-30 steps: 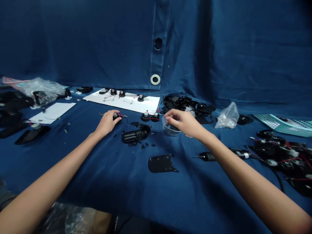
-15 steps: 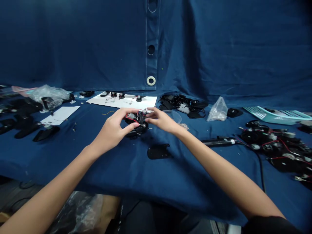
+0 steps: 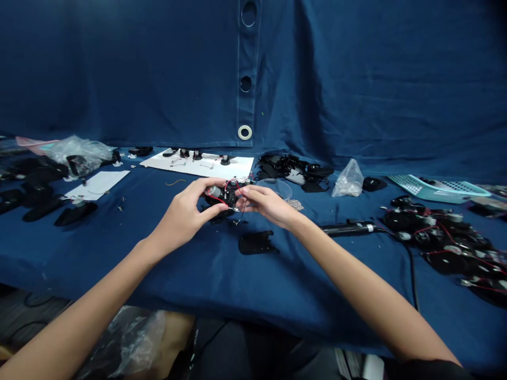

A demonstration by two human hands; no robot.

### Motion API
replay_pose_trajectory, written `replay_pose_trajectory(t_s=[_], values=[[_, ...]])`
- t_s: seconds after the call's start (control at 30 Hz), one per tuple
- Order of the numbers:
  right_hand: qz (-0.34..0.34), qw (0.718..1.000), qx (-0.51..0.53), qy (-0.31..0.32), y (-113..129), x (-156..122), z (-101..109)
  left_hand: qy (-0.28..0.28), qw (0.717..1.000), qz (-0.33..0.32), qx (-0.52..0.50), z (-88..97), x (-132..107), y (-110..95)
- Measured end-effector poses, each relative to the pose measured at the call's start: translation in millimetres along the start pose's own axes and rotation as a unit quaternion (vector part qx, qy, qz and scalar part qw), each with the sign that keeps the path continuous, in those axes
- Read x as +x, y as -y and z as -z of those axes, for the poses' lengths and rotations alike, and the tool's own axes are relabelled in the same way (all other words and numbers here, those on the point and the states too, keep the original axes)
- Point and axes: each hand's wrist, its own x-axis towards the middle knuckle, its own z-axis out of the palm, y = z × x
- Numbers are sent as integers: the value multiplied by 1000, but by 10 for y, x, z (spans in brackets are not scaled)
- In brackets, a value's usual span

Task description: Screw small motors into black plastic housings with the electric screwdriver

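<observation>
A small black plastic housing with a silver motor and red and black wires [image 3: 226, 198] is held above the blue cloth, near the middle of the table. My left hand [image 3: 190, 206] grips its left side, fingers behind and thumb in front. On its right side, my right hand [image 3: 267, 203] pinches at the wires; its fingertips are closed together. A loose dark wire hangs down beside these fingers. Below the hands lies a flat black plastic cover [image 3: 256, 243]. Other dark parts under the housing are partly hidden.
A white board [image 3: 198, 164] with several small motor parts stands behind. Small screws [image 3: 294, 205] lie by a clear round dish [image 3: 277, 186]. To the right are a black corded tool [image 3: 344, 229], wired black assemblies [image 3: 447, 237], a teal basket [image 3: 443, 194] and a plastic bag [image 3: 349, 182].
My right hand has turned and shifted slightly right and down, and its fingers now pinch at the wires. A dark wire now hangs beside them. My left hand keeps its hold.
</observation>
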Motion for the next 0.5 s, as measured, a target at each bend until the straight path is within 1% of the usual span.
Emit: replay_pose_trajectory(t_s=[0.07, 0.17, 0.37, 0.5], values=[[7, 1000, 12, -16, -22, -102, 23, 2, 1000, 19, -25, -35, -29, 15], [27, 998, 28, -58, -75, -276, 82, 15, 997, 32, -67, -103, -75, 1], [83, 986, 54, -135, -136, -590, 179, 35, 998, 4, -54, -303, -146, -129], [97, 981, 59, -156, -110, -679, 194, 31, 996, -17, -79, -458, -164, -171]])
